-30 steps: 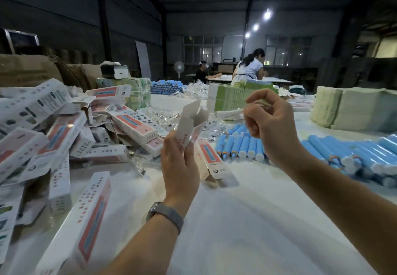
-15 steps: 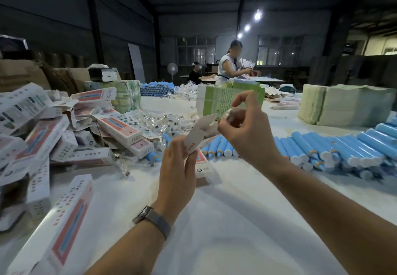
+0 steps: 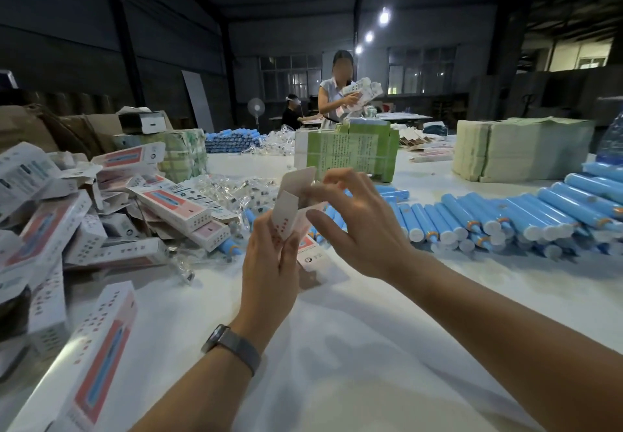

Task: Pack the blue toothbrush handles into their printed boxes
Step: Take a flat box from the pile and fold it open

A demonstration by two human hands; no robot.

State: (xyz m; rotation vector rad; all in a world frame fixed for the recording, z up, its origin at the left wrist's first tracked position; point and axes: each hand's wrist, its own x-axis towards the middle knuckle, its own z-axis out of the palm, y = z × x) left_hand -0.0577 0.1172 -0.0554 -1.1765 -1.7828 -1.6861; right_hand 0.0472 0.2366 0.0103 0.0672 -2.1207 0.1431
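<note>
- Head view: the left hand [image 3: 269, 263], a watch [image 3: 232, 347] on its wrist, is raised above the white table [image 3: 337, 347] with its fingers curled round a printed box [image 3: 290, 219], which it holds upright with the top flaps standing open.
- Just right of it and touching the same box, the right hand [image 3: 364, 229] has its thumb and fingers bent at the open flaps; whether they pinch a flap or anything small I cannot tell.
- Blue toothbrush handles [image 3: 505, 215] lie in rows on the table beyond and to the right of the right hand, well apart from the box.
- Left of the left hand sits a heap of boxes [image 3: 175, 209], some with flaps open; one more box [image 3: 91, 357] lies near the left forearm.
- Beyond both hands stands a green stack [image 3: 347, 151], with another person [image 3: 333, 94] behind it.
</note>
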